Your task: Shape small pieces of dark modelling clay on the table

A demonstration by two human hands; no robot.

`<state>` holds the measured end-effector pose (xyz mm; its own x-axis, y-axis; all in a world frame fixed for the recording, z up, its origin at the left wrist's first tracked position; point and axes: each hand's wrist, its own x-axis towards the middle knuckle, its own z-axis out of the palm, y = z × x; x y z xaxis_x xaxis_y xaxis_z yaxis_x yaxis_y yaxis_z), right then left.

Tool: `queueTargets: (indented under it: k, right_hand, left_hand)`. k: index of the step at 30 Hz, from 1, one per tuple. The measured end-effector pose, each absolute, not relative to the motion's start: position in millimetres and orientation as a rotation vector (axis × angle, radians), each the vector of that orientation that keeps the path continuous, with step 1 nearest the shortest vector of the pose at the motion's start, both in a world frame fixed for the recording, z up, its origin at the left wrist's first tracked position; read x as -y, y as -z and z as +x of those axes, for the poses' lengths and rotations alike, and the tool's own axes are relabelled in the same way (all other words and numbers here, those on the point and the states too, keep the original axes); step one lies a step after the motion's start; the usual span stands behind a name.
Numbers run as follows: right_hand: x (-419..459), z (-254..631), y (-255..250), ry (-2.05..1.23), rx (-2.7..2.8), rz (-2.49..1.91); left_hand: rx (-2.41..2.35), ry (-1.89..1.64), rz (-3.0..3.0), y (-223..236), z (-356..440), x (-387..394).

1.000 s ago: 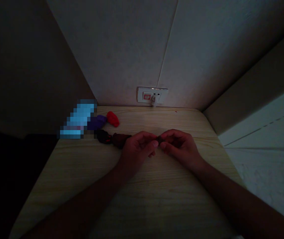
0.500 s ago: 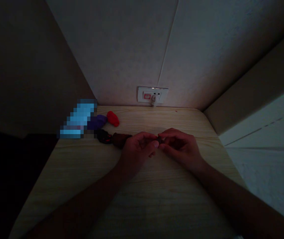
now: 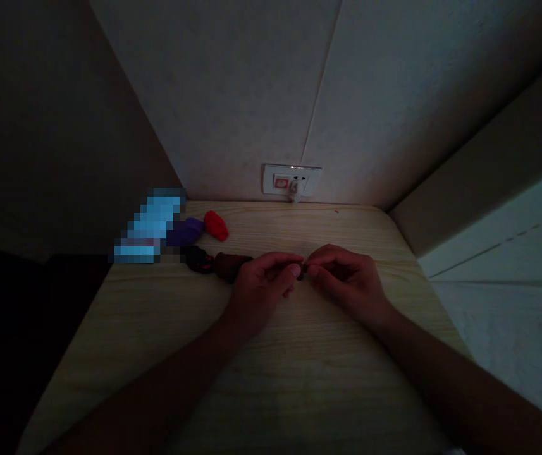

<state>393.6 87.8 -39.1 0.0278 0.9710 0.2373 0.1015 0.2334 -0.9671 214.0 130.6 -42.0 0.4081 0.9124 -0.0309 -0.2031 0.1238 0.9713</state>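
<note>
Between my two hands, over the middle of the wooden tabletop, is a small dark brown piece of modelling clay. My left hand pinches it from the left with thumb and forefinger. From the right, the thumb and fingertips of my right hand close on its other side. The fingers cover most of the piece, so its shape is hard to make out. Just left of my left hand lies a larger brown clay lump, partly hidden by that hand. A black lump with reddish spots touches its left end.
A red clay lump and a purple one lie at the back left of the tabletop. Beside them is a blurred-out bright blue, screen-like thing. A wall socket with a plug sits behind the back edge.
The right fingertips have drawn closer together and slightly right on the small brown clay piece, and less of it shows. My left hand has hardly moved.
</note>
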Motion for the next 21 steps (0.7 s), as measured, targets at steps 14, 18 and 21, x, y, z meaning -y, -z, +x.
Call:
queueTargets:
  k: [14, 18, 21]
  right_hand:
    - [-86.3, 393.8, 42.0, -0.958, 1.334, -1.125]
    - [-86.5, 394.2, 43.6, -0.973, 1.293, -1.123]
    - [-87.0, 395.0, 42.1, -0.957, 1.324, -1.097]
  left_hand:
    - [-0.785, -0.949, 1.155, 40.7, 214.3, -130.6]
    - [-0.779, -0.952, 1.167, 42.2, 214.9, -131.8]
    - [-0.765, -0.953, 1.174, 44.1, 214.7, -131.9]
